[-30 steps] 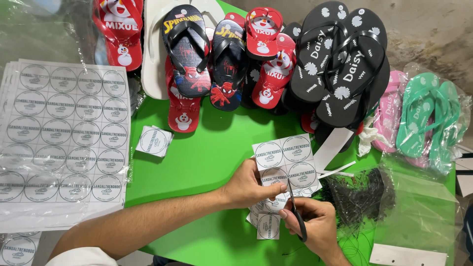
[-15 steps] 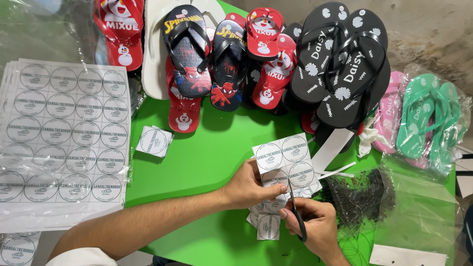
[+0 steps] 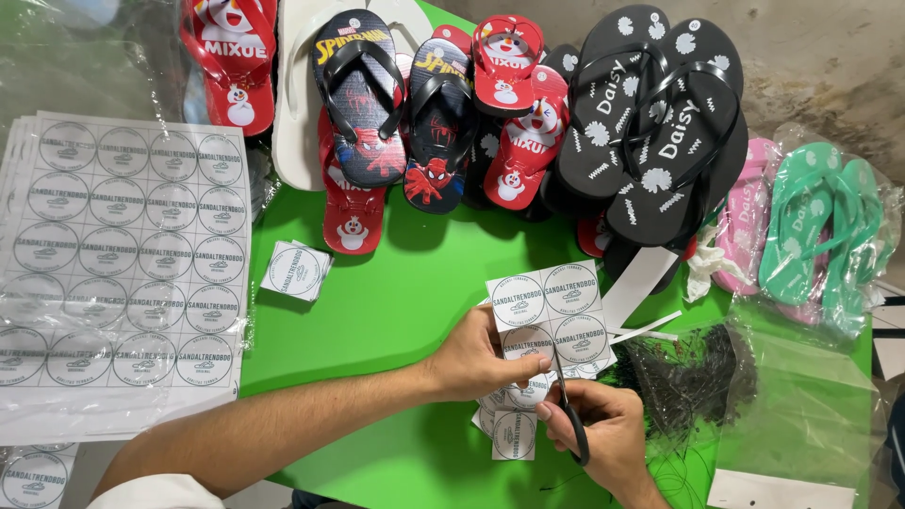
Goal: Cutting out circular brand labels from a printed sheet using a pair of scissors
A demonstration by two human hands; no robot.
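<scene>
Your left hand (image 3: 476,363) holds a small white sheet of round labels (image 3: 547,306) over the green surface (image 3: 396,311), while your right hand (image 3: 603,438) has the scissors (image 3: 566,410) at its lower edge, with cut white label squares (image 3: 514,434) lying beneath. At your far left a stack of large white label sheets (image 3: 123,254), printed with rows of grey-ringed circles, lies under clear plastic. A single cut label square (image 3: 295,270) sits between that stack and your hands, and clear plastic bags (image 3: 801,396) lie at your right.

hands (image 3: 490,363) 2 | scissors (image 3: 567,415) 1 | black sandals (image 3: 660,123) 2 at 1 o'clock | teal sandals (image 3: 820,226) 2 at 3 o'clock | label sheets (image 3: 123,254) 1 stack at 9 o'clock
</scene>
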